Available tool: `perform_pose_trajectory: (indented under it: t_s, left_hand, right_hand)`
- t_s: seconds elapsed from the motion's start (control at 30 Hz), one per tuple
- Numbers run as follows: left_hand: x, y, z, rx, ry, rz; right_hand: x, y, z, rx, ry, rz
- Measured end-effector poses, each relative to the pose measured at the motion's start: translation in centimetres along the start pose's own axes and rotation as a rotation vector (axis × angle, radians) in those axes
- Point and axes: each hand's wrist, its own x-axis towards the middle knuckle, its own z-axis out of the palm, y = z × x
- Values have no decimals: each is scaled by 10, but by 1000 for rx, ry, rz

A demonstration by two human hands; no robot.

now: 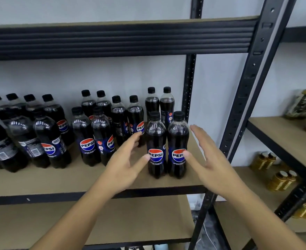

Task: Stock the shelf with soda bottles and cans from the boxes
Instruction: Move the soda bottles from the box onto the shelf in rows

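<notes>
Two Pepsi Zero Sugar bottles stand side by side near the front right of the brown shelf board (62, 179): the left bottle (156, 141) and the right bottle (178, 139). My left hand (126, 165) is open just left of them, thumb tip close to the left bottle's label. My right hand (208, 159) is open just right of them, thumb tip near the right bottle's label. Neither hand grips a bottle. Several more Pepsi bottles (94, 130) stand in rows behind and to the left.
A black upright post (246, 98) bounds the shelf on the right. The neighbouring rack holds yellow-capped bottles (282, 179) and wrapped bottles (303, 103). An upper shelf beam (112, 39) runs overhead. The lower shelf board (130, 219) lies beneath my arms.
</notes>
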Motion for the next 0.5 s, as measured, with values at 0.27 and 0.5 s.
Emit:
perform_pose_trajectory:
  t_s: [0.27,0.5]
  left_hand:
    - [48,60,-78,436,-5,141]
    - [127,55,-125,668,-159,36]
  right_hand:
    - [88,-60,-32,-152,-120,-177]
    - [178,-89,-8,-281,-296,-111]
